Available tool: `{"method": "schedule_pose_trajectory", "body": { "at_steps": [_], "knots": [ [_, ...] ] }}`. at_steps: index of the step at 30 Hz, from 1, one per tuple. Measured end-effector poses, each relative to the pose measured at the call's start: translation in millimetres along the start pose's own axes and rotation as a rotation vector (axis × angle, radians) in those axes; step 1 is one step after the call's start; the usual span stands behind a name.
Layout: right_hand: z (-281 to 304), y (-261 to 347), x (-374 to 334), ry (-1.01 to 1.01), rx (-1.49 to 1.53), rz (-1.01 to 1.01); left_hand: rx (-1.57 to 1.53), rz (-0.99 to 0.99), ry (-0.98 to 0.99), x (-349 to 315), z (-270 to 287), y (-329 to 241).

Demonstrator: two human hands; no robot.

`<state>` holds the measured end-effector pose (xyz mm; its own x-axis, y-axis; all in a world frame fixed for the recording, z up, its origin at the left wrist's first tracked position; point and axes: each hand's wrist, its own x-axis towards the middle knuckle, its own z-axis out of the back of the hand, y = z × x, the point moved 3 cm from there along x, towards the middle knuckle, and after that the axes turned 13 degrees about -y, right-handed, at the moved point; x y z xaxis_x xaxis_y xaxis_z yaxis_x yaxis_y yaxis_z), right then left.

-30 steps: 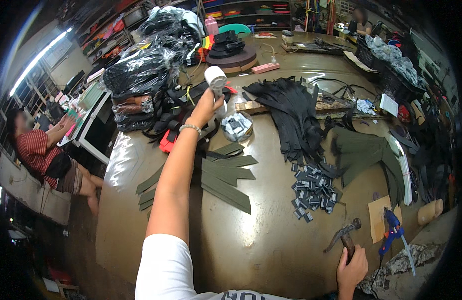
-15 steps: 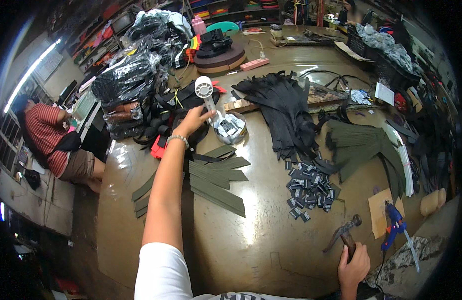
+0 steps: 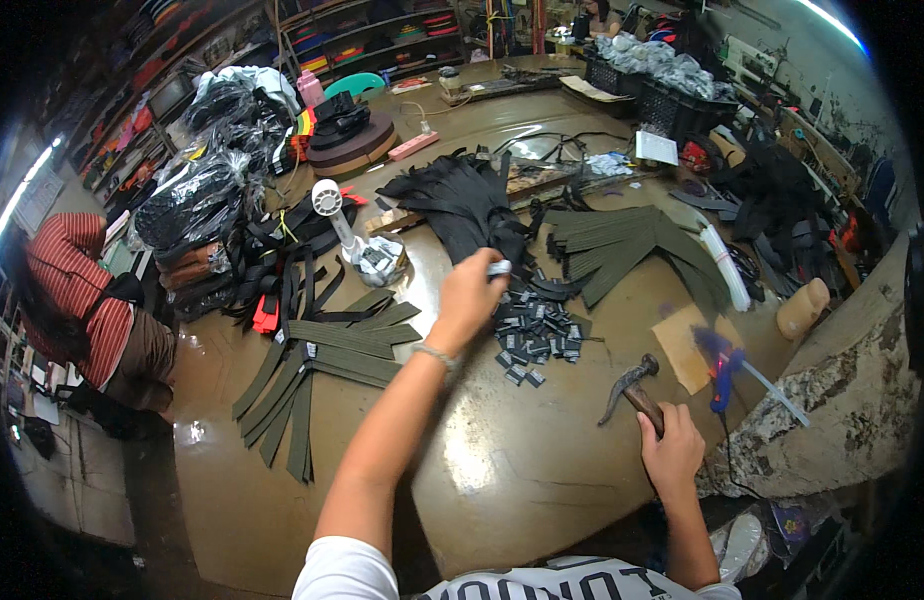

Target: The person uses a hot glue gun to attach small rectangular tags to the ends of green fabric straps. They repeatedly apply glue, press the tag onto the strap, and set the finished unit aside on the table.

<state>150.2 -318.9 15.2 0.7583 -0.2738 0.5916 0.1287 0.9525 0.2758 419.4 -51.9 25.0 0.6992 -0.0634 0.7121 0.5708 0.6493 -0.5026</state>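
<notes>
Surface (image 3: 522, 460): a broad, shiny brown top spreads before you, with bright glare patches.
Room: shelves (image 3: 382, 35) of coloured goods stand beyond the far edge; a person in a striped shirt (image 3: 77, 270) is off to your left.
Far side: plastic-wrapped bundles (image 3: 197, 190) lie at left, black crates (image 3: 672, 105) at right.
Straps: black straps (image 3: 462, 205) heap up past your left hand; olive straps (image 3: 632, 250) lie to their right, more to the left.
Left grip (image 3: 468, 300): your fingers are closed, pinching a small pale piece (image 3: 499, 268), mostly hidden, by the near end of the black straps and beside the pile of dark tags (image 3: 537, 335).
Right grip (image 3: 674, 447): your fingers curl round the handle of a hammer (image 3: 637, 396), low on the surface.
Glue gun (image 3: 722, 365): blue and blurred, right of your hammer, beside some cardboard (image 3: 679, 350).
</notes>
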Motion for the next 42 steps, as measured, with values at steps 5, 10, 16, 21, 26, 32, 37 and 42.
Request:
{"method": "schedule_pose_trajectory", "body": {
  "at_steps": [5, 10, 16, 21, 26, 32, 37, 42],
  "knots": [
    [-3.7, -4.7, -0.7, -0.028, -0.081, -0.067, 0.456, -0.164, 0.341, 14.5, -20.2, -27.3],
    [-1.5, -4.6, 9.1, -0.044, -0.178, -0.037, 0.016, -0.159, -0.134, 8.1, 76.8, -41.5],
    [-1.0, 90.8, 20.8, 0.213, 0.716, 0.033, -0.105, 0.273, -0.247, -66.4, 166.9, -94.6],
    [-23.9, 192.8, -18.5, 1.563, 2.011, -0.861, -0.46, 0.874, -0.365, -169.7, 194.3, -137.5],
    [-31.0, 199.1, -36.1, 1.539, 1.705, -0.473, -0.161, 0.542, -0.417, -221.4, 217.7, -156.1],
    [-20.5, 195.5, -43.6, 1.49, 1.448, -0.424, 0.047, 0.569, -0.144, -233.1, 230.3, -169.7],
    [-55.0, 188.1, 27.7, 1.473, 1.306, -0.379, -0.005, 0.685, 0.133, -237.7, 236.0, -185.5],
    [-146.8, 205.2, 127.3, 1.218, 1.374, -0.2, -0.113, 0.678, 0.345, -253.6, 210.4, -190.4]
  ]
}}
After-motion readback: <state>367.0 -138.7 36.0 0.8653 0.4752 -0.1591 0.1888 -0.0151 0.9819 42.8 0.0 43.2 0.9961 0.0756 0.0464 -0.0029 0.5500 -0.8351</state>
